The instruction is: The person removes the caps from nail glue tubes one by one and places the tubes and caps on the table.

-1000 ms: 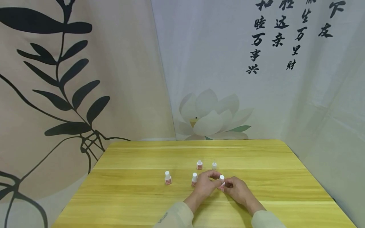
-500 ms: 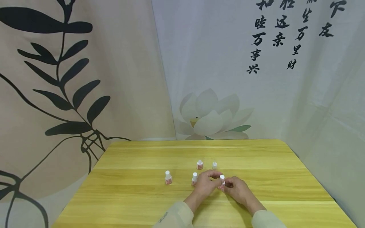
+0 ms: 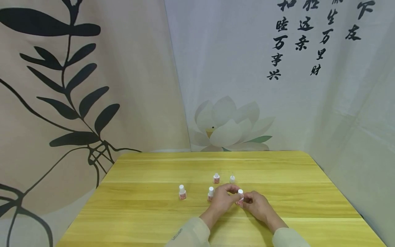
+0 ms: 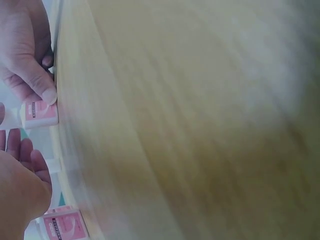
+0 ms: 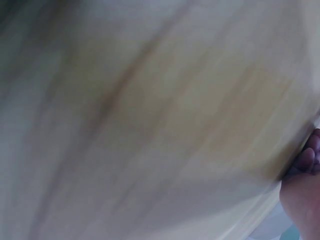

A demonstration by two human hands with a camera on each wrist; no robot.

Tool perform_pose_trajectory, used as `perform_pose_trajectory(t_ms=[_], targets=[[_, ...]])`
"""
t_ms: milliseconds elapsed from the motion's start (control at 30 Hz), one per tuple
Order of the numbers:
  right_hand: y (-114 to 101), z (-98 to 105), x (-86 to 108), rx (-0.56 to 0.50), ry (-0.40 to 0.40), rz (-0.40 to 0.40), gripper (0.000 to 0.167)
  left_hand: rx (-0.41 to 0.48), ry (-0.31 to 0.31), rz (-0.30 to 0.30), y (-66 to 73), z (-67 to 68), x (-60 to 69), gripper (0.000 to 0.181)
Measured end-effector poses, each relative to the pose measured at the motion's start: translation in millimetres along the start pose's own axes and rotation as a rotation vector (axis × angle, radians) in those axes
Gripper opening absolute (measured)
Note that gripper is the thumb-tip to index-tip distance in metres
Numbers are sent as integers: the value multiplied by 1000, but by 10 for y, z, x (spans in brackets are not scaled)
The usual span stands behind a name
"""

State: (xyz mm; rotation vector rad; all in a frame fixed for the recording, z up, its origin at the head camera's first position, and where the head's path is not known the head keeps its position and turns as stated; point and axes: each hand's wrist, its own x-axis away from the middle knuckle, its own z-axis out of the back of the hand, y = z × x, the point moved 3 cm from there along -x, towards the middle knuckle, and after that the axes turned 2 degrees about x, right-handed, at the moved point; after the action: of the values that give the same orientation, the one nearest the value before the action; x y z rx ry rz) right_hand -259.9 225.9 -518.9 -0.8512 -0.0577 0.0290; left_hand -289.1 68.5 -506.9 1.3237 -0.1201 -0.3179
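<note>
A small bottle [image 3: 240, 197] with a white cap and pink label stands upright between the two hands. The left hand [image 3: 221, 201] pinches it near the cap with thumb and fingers; the right hand [image 3: 258, 208] grips its lower part from the right. In the left wrist view the right thumb presses on the label of that bottle [image 4: 41, 114], while the left hand [image 4: 22, 187] is beside its cap. The right wrist view has only part of the right hand [image 5: 303, 190] at its edge, the bottle out of sight.
On the wooden table [image 3: 139, 212], a similar bottle [image 3: 211, 194] stands just left of the left hand, partly covered by it. Another bottle [image 3: 182, 192] is farther left. Behind the hands are a bottle [image 3: 216, 178] and a small white piece [image 3: 232, 179]. A printed curtain [image 3: 148, 85] hangs behind.
</note>
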Motion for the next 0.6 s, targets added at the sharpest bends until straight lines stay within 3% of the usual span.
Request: perform_pose_trajectory(t_ms=[333,600], targets=[[-8,5,7,-2,-16,0,11,16,-14,3,2,13,12,19],[-12,3,11,-1,-18,13,11,3,-10,-6,15,18,15,14]])
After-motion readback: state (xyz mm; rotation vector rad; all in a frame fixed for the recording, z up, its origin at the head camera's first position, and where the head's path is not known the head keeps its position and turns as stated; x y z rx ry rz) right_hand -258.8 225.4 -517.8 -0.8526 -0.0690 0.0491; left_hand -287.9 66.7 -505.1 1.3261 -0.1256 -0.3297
